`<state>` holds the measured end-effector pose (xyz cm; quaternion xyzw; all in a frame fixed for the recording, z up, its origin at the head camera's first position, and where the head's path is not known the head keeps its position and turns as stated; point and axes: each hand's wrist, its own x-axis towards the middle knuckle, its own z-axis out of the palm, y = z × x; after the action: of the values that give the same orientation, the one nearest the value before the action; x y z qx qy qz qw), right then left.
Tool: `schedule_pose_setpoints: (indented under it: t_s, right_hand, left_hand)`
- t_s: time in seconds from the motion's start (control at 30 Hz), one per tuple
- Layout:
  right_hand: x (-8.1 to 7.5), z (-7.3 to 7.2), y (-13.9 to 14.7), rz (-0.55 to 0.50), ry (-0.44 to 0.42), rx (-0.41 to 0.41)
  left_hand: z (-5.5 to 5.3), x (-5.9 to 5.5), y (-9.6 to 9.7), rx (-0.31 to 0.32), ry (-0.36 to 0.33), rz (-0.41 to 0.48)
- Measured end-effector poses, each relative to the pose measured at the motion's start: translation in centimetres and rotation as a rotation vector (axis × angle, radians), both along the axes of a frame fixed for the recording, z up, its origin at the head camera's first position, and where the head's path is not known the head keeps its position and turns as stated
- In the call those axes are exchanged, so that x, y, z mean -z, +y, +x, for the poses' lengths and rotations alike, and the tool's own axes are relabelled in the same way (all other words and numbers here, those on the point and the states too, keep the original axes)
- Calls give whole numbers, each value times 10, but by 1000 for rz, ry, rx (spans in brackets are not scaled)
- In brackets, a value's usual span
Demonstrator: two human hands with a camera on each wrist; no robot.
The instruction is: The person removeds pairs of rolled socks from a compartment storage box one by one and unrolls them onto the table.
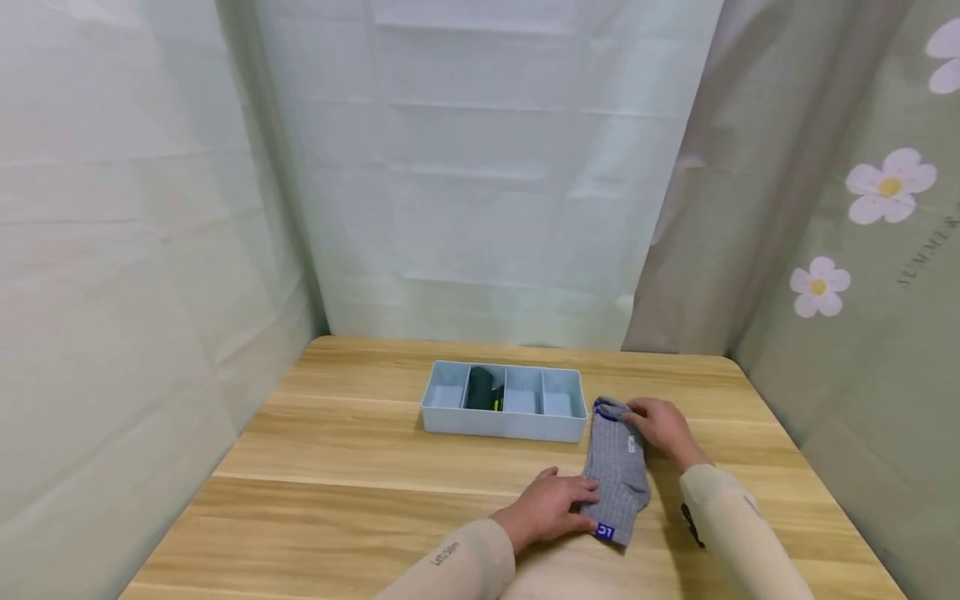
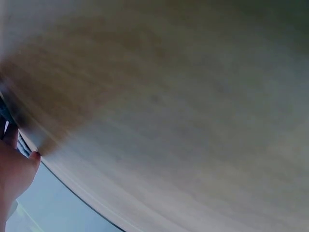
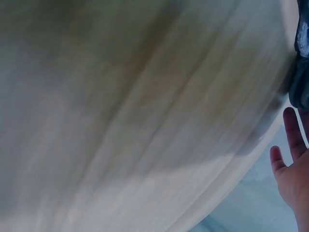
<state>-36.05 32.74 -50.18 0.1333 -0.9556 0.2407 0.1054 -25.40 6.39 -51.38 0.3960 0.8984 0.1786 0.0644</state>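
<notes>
A pair of grey socks (image 1: 617,471) lies flat on the wooden table, cuff end away from me, with a blue "LC" label at the near end. My left hand (image 1: 551,504) rests at the near left side, its spread fingertips touching the fabric. At the far right corner, the fingertips of my right hand (image 1: 662,427) touch the cuff. The right wrist view shows outer fingers (image 3: 293,133) extended beside dark fabric (image 3: 301,79). Only part of the left hand (image 2: 17,166) enters the left wrist view.
Just left of the socks stands a light blue box (image 1: 502,423) with several compartments. Dark green rolled fabric (image 1: 480,388) sits in one of them. Cloth curtains (image 1: 480,183) surround the wooden table (image 1: 322,450) on the back and sides.
</notes>
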Motion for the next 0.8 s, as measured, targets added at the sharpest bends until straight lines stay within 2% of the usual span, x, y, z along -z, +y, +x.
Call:
schedule_pose_setpoints:
  t_s: [0.13,0.3,0.37,0.47,0.53,0.63,0.73,0.8]
  right_hand:
    - [0,-7,-2,16,1,48]
    - [-1,-13,-7,35,-75,105]
    - [-2,-10,-5,37,-83,112]
    - [-4,-5,-2,30,-49,92]
    - [-4,-1,1,27,-1,51]
    - [-3,9,6,86,114,-51]
    - [-3,19,8,207,227,-169]
    - [-3,25,7,301,258,-232]
  left_hand:
    - [0,0,1,7,-9,-11]
    - [-2,1,0,26,-1,-33]
    - [-2,1,2,33,14,-33]
    - [-2,0,3,30,25,-34]
    - [-2,-1,3,25,29,-36]
    - [-1,-2,3,22,27,-40]
    - [0,-3,3,18,25,-39]
    - [1,-4,3,16,23,-37]
